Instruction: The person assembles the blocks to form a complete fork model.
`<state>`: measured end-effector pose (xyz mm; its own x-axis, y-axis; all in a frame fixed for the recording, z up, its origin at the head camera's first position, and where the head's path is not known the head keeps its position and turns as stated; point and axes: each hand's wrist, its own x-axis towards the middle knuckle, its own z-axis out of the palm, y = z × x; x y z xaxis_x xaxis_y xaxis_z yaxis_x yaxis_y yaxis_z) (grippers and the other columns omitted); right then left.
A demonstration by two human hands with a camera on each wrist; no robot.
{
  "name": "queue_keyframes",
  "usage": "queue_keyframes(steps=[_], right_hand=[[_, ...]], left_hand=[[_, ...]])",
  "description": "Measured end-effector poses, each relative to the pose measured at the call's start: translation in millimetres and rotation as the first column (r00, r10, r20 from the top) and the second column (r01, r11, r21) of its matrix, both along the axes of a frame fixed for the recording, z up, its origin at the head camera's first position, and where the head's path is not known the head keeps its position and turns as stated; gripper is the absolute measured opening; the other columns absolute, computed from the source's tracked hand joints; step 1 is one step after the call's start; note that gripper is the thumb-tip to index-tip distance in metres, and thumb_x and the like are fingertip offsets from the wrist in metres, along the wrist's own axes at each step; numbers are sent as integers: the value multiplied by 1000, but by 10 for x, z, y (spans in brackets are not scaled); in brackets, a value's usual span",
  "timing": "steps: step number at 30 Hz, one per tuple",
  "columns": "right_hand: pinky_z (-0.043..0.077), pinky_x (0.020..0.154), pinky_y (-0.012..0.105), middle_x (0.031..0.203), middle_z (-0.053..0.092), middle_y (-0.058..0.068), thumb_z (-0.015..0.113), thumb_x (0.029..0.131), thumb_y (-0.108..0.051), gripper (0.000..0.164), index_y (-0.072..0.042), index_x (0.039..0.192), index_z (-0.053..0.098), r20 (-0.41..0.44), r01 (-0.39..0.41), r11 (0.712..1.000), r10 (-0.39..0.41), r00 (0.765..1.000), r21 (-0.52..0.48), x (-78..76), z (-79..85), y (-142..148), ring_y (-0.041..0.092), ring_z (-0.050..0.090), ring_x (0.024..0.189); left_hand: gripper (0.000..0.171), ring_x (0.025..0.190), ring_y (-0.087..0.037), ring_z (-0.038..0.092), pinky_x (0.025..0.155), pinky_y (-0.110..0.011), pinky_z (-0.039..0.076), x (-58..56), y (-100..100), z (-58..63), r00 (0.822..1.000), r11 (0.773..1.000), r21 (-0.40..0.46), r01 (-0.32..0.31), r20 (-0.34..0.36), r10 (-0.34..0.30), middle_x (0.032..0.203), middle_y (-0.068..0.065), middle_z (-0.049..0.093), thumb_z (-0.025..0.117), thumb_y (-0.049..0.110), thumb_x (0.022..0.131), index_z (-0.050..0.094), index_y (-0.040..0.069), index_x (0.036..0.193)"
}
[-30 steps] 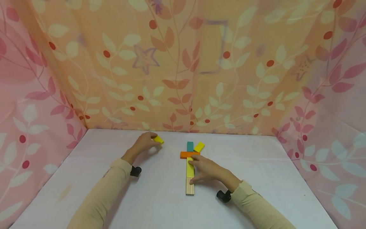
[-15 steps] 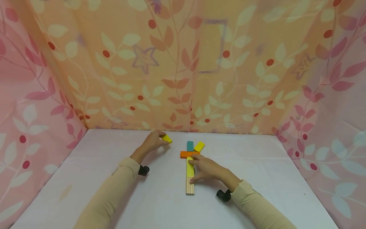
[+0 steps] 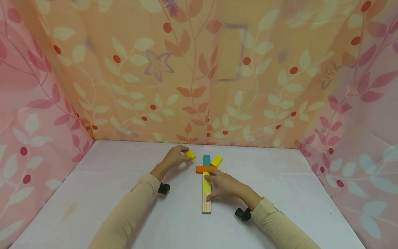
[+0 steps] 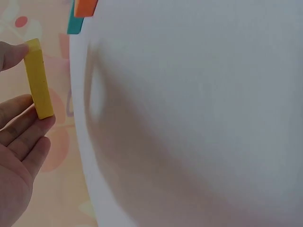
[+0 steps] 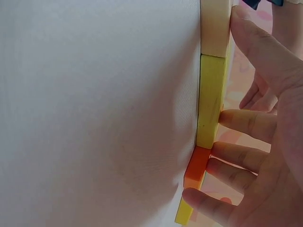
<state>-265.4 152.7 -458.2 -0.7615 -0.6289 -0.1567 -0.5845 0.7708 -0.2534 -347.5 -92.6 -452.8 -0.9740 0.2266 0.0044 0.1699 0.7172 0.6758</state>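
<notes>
My left hand [image 3: 174, 159] pinches a small yellow block [image 3: 190, 154] by its ends, thumb on one and fingertips on the other, above the cloth left of the other blocks. In the left wrist view that yellow block [image 4: 40, 82] is off the surface. My right hand [image 3: 226, 185] rests spread on a row of blocks, its fingers nearly straight. Its thumb touches a plain wooden block [image 5: 215, 28]; its fingertips touch a yellow-green block [image 5: 210, 99] and an orange crosswise block [image 5: 196, 164]. Beyond the orange one lie a teal block [image 3: 206, 160] and a slanted yellow block [image 3: 216, 160].
White cloth covers the table [image 3: 273, 186]. A patterned curtain [image 3: 192, 76] rises behind it, and pink patterned cloth [image 3: 357, 114] hangs at both sides. Each wrist carries a small black camera [image 3: 164, 188].
My left hand has carried the yellow block rightward, close to the teal block. The right hand and the row of blocks have stayed in place.
</notes>
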Motion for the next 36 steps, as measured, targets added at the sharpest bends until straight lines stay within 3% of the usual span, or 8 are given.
queue_keyframes(steps=[8,16,36], right_hand=[[42,109,48,152,41,15,75,70,-65,91,-10,139,54,8,7,1000,-7,1000,0,18,13,-8,32,43,137],[43,108,48,152,42,14,74,70,-66,91,-10,139,54,-3,9,1000,-9,1000,4,27,31,-8,31,43,137],[45,106,47,153,39,14,76,69,-65,91,-9,138,55,15,4,1000,-4,1000,-31,17,11,4,30,43,138]], left_hand=[[58,108,-25,57,100,-41,48,-9,142,-90,998,999,31,-19,58,17,129,-11,62,78,31,80,62,4,128],[59,105,-23,57,101,-40,48,-54,204,-151,997,1000,20,7,80,-8,128,-11,64,80,32,79,62,4,128],[58,104,-24,56,103,-40,47,-53,341,-159,992,1000,-11,-7,129,8,128,-11,63,80,32,80,62,4,128]])
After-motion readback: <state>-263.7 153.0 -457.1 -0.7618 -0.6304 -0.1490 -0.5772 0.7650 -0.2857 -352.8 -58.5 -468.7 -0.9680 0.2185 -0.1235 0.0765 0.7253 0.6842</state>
